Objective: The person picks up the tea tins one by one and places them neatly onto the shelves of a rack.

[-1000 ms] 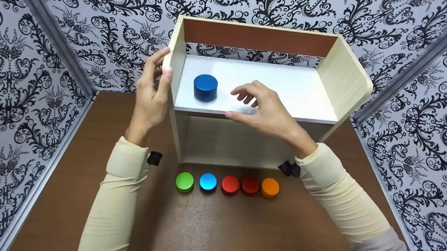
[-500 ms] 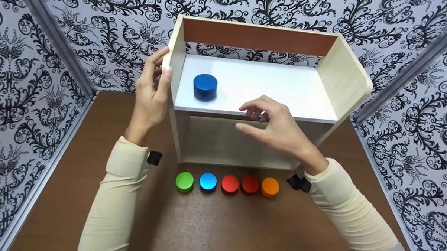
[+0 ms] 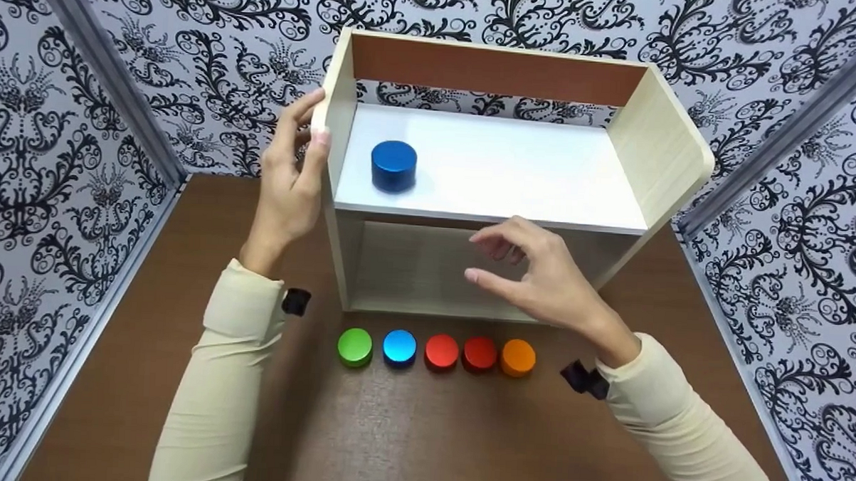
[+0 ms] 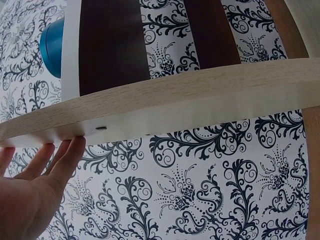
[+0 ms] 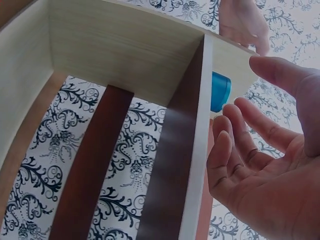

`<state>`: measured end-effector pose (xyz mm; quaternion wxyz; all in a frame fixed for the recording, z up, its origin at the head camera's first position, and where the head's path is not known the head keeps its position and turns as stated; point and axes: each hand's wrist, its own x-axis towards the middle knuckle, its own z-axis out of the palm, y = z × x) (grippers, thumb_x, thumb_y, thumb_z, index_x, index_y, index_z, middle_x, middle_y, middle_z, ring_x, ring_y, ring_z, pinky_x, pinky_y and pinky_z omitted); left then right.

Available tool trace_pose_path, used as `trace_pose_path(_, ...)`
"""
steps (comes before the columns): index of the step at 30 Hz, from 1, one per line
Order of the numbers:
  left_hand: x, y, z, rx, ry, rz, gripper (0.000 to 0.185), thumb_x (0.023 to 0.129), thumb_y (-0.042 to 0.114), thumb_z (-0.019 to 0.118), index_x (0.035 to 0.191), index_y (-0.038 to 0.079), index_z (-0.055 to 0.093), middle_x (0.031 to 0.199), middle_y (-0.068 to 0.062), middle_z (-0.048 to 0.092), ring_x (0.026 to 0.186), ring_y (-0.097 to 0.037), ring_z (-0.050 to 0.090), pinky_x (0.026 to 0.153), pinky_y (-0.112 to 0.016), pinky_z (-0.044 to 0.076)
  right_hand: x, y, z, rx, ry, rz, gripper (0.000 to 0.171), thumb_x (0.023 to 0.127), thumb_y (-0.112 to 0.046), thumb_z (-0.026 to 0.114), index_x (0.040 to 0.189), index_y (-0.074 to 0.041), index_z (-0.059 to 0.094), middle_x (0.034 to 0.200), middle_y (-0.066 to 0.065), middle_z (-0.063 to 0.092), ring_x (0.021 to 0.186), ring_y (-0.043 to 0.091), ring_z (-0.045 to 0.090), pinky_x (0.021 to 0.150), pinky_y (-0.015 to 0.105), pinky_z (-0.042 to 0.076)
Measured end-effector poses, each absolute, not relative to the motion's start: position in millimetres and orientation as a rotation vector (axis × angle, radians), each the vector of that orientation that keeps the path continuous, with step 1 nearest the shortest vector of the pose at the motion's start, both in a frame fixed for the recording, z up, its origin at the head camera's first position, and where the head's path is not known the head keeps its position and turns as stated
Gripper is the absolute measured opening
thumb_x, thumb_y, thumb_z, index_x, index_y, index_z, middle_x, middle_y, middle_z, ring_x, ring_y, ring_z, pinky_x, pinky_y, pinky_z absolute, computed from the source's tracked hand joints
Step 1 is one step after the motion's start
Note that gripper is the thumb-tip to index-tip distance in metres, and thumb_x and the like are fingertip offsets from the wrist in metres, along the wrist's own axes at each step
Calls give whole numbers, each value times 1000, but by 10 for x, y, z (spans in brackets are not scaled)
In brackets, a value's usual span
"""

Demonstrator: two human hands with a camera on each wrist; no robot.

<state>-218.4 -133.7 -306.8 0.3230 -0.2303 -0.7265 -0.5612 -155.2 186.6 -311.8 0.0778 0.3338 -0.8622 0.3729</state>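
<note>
On the white upper board of a wooden shelf unit [image 3: 487,164] stands a dark blue round container [image 3: 393,167], near the left side panel. My left hand [image 3: 287,186] rests its fingertips and thumb against the outer face and front edge of that panel; the left wrist view shows the fingers [image 4: 67,162] nearly straight against it. My right hand [image 3: 541,276] hovers in front of the lower compartment, fingers loosely bent, thumb apart, nothing between them. In the right wrist view the blue container [image 5: 220,91] appears beyond the fingertips.
Along the brown table [image 3: 421,432], before the unit, runs a row of round containers: green [image 3: 354,347], light blue [image 3: 399,349], red [image 3: 441,352], darker red [image 3: 479,354] and orange [image 3: 518,357]. Patterned walls [image 3: 103,151] enclose the table at the back and sides.
My right hand has drawn back from the upper board, moving down and right toward the row of containers. The left hand and the dark blue container have stayed in place.
</note>
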Motion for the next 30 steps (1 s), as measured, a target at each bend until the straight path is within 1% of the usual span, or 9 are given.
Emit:
trace_pose_path(6, -2187, -1336, -3072, -601, -1909, -1467, 46, 104, 24, 47, 145, 3, 48, 133, -18, 59, 108, -35, 63, 85, -42, 57, -1483, 1924, -3243, 982, -2598, 1126, 37, 86, -25, 83, 118, -12, 70, 103, -5, 63, 93, 13, 59, 79, 28, 53)
trace_pose_path(11, -2186, -1333, -3070, -593, -1916, -1465, 46, 104, 24, 48, 145, 3, 48, 132, -17, 60, 107, -34, 63, 83, -38, 56, -1430, 1992, -3363, 973, -2606, 1140, 38, 85, -23, 84, 118, -12, 70, 103, -6, 63, 93, 16, 60, 79, 27, 53)
trace_pose_path(15, -2188, -1332, -3067, -606, -1903, -1482, 45, 104, 22, 47, 145, 2, 48, 131, -18, 60, 107, -35, 63, 83, -38, 57, -1396, 2047, -3479, 950, -2613, 1167, 39, 84, -25, 85, 119, -14, 70, 103, -9, 62, 93, 11, 59, 79, 27, 53)
trace_pose_path(19, -2188, -1331, -3065, -615, -1889, -1494, 45, 104, 21, 48, 145, 2, 48, 130, -18, 60, 107, -35, 63, 84, -38, 56, -1376, 2102, -3598, 910, -2630, 1193, 40, 83, -26, 86, 119, -16, 70, 101, -11, 62, 93, 10, 58, 79, 27, 52)
trace_pose_path(23, -2187, -1330, -3066, -604, -1897, -1477, 45, 104, 22, 48, 144, 2, 49, 130, -17, 61, 107, -33, 63, 85, -35, 55, -1368, 2164, -3716, 859, -2657, 1213, 40, 83, -27, 86, 119, -17, 71, 100, -10, 62, 92, 11, 59, 79, 29, 53)
trace_pose_path(30, -2187, -1329, -3067, -597, -1910, -1470, 45, 105, 22, 47, 145, 2, 48, 131, -18, 61, 107, -31, 62, 85, -35, 55, -1353, 2263, -3907, 756, -2722, 1241, 41, 82, -25, 87, 119, -17, 71, 102, -10, 63, 93, 12, 58, 81, 35, 54)
